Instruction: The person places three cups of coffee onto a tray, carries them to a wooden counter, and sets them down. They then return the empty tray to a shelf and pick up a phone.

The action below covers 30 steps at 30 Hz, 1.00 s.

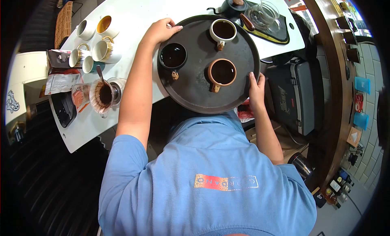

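Observation:
A round black serving tray (193,83) is held in front of my body, partly over the white table. My left hand (161,31) grips its far left rim, fingers curled on the edge. On the right rim, my right hand (256,87) is closed, thumb on top and the other fingers partly hidden. Three cups of dark liquid stand upright on the tray: a black cup (173,56) at left, a white cup (223,31) at the far side, and a brown cup (222,71) nearer my right hand. Each has a wooden-looking handle pointing towards me.
On the white table (134,10), several mugs (101,51) stand at left, near a coffee dripper (103,97) with wet grounds and a spoon. A black gooseneck kettle (234,7) and a glass server (264,14) sit at the far right. A black hard case (290,96) stands right of the table.

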Available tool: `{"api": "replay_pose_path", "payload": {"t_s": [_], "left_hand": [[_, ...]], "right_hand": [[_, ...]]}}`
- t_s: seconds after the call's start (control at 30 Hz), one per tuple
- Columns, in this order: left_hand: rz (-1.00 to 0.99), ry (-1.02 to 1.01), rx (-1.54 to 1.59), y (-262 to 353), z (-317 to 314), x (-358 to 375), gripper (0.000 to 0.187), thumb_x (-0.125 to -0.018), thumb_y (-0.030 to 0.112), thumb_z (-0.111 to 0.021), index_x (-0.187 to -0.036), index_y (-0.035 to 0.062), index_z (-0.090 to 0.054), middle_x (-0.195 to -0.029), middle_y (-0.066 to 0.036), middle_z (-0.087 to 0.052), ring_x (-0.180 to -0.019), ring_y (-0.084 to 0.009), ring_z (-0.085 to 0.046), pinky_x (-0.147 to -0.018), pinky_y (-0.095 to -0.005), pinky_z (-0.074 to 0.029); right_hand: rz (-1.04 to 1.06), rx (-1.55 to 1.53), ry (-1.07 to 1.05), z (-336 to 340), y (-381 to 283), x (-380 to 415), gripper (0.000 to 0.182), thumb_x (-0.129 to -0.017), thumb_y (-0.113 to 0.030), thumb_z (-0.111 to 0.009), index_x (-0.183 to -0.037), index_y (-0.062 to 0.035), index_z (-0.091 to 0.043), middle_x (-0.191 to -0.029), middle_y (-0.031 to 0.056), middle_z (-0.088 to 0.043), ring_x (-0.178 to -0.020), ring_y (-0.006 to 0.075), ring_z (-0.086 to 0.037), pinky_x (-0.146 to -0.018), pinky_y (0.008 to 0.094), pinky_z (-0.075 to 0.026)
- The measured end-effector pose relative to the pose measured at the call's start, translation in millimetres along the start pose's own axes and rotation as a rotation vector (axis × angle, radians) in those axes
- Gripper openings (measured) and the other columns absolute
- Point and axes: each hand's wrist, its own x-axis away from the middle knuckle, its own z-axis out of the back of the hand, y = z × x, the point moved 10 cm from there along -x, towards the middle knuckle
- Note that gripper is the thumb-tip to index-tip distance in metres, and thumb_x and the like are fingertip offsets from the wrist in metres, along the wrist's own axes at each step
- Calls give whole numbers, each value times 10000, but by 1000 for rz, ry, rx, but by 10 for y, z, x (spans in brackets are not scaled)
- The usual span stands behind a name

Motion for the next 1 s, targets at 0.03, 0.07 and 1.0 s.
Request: {"api": "replay_pose_path", "payload": {"t_s": [0.03, 0.07, 1.0], "left_hand": [[-4, -8, -1, 26, -7, -16, 465, -791, 465, -706, -963, 37, -651, -853, -112, -688, -799, -208, -656, -751, -320, -513], [0, -16, -93, 43, -11, -32, 483, -785, 505, -695, -918, 43, -651, -820, -114, -680, -782, -218, -653, -732, -329, -507], [257, 441, -117, -358, 141, 1632, 476, -882, 420, -624, -696, -6, -525, -582, -169, -475, -528, -276, -429, -547, -375, -386]], "right_hand": [[-23, -112, -21, -71, -1, 94, 419, -974, -276, -531, -1259, 3, -400, -1138, 128, -566, -1034, 166, -530, -909, 285, -418], [-10, -145, 1, -82, 56, 146, 420, -979, -273, -522, -1271, 1, -394, -1153, 131, -558, -1046, 169, -524, -920, 290, -412], [197, 35, -319, -260, -413, -99, 414, -984, -127, -453, -1336, 77, -381, -1214, 179, -558, -1090, 201, -538, -945, 300, -411]]}}
